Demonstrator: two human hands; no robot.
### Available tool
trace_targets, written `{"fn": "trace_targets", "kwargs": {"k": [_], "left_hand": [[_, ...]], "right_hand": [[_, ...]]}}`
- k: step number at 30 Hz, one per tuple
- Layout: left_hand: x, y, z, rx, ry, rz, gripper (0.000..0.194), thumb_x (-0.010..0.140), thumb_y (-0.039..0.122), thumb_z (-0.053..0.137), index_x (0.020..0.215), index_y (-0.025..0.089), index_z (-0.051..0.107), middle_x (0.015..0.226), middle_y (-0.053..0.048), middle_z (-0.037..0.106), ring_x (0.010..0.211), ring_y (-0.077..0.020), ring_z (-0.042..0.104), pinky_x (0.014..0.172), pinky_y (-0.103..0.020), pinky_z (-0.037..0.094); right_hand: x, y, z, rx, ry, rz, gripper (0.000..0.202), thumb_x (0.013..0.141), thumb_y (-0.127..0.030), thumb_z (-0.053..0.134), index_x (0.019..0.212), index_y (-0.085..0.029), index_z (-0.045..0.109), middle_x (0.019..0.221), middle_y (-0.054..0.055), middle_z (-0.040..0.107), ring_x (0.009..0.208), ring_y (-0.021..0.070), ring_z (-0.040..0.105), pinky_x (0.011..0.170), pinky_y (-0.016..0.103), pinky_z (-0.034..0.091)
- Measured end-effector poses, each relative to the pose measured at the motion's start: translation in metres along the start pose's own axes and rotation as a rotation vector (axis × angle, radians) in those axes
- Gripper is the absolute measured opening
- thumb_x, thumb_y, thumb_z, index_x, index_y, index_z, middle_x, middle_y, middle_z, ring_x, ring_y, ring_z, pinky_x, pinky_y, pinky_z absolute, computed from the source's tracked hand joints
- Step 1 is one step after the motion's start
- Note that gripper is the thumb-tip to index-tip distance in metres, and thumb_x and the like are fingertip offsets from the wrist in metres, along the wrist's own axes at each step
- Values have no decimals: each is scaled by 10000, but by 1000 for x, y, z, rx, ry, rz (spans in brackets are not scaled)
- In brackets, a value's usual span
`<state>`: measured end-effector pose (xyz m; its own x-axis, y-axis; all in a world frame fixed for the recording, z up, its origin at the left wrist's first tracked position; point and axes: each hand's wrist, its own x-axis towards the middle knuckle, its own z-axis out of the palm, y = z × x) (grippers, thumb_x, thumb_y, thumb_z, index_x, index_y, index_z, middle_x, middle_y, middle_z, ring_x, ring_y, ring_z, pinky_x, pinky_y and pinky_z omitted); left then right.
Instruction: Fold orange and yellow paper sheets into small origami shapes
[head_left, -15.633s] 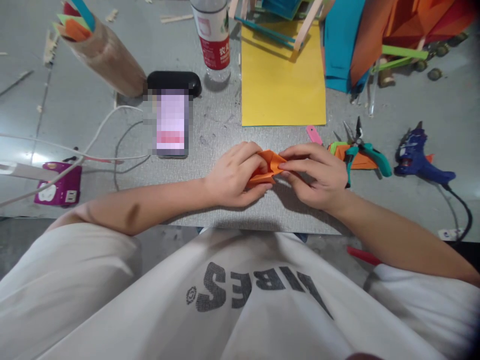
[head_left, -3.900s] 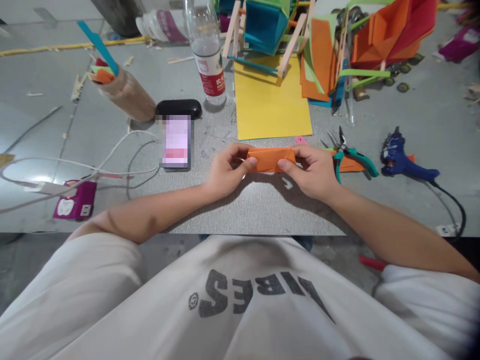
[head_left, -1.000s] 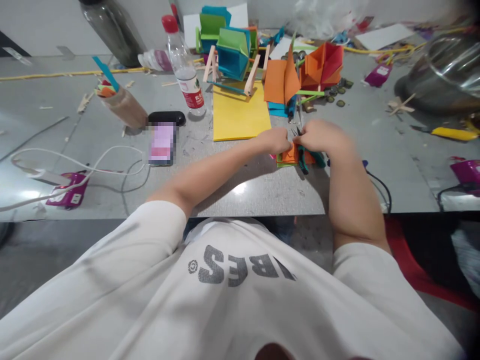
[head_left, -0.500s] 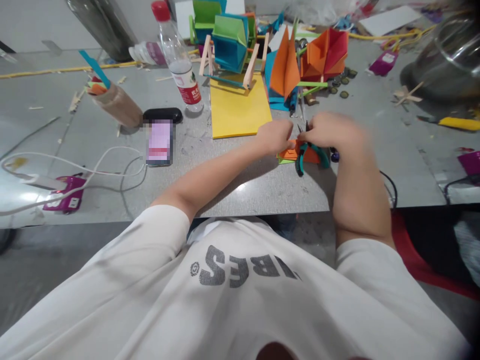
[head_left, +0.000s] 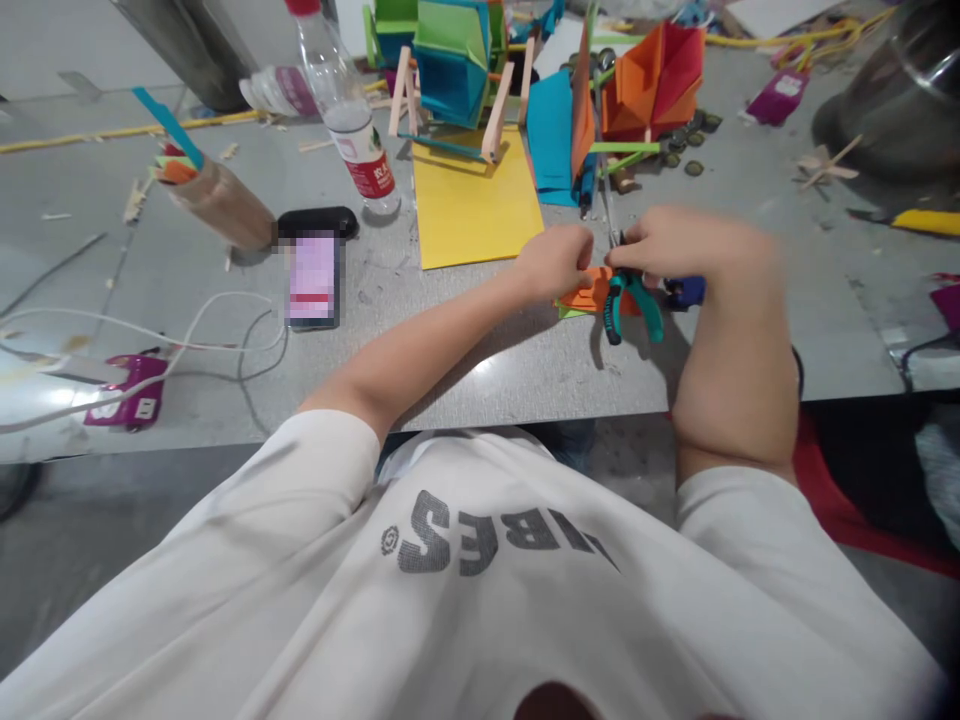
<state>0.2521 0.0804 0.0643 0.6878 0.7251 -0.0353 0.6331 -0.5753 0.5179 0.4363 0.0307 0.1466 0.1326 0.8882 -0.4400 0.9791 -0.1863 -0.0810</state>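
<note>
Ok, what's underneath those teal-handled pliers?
Orange paper shows beside the pliers and between their handles, with green paper peeking out on its near side. The right hand and the pliers cover the rest, so that's hidden.

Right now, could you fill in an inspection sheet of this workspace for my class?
Surface: grey table, wood scraps at left.
Job's things: orange paper; teal-handled pliers overlapping it in view.
Clutter: yellow sheet, red-capped bottle, phone, blue-green paper model, red-orange paper model.
Hands: left hand at the orange paper; right hand at the pliers' pivot, grip partly hidden.
Cables: white cable looping at left; yellow cord along the back.
Surroundings: partly hidden red object below the table edge, right.
</note>
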Motion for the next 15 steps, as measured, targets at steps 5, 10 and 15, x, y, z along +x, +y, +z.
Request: {"fn": "trace_targets", "kwargs": {"k": [5, 10, 15], "left_hand": [[1, -1, 2, -26, 2, -29, 131, 1082, 161, 838, 1179, 158, 926, 1292, -165, 929, 1329, -367, 847, 1126, -451, 600], [0, 1, -15, -28, -44, 1, 238, 1050, 115, 777, 1190, 128, 970, 1280, -178, 950, 1314, -357, 869, 1164, -436, 622], [-10, -31, -79, -37, 126, 29, 314, 1085, 190, 725, 1297, 194, 957, 1329, -135, 941, 1358, -319, 840, 1227, -426, 622]], "right_hand": [[16, -14, 14, -5, -17, -15, 400, 1193, -337, 754, 840, -161, 819, 746, 144, 765, 816, 301, 716, 853, 478, 500], [18, -16, 18, 41, -35, 15, 427, 1210, -436, 803, 861, -190, 821, 747, 137, 814, 799, 293, 756, 835, 464, 530], [13, -11, 12, 69, -11, 6, 523, 1215, -516, 813, 780, -233, 756, 859, 172, 877, 820, 295, 774, 841, 486, 557]]}}
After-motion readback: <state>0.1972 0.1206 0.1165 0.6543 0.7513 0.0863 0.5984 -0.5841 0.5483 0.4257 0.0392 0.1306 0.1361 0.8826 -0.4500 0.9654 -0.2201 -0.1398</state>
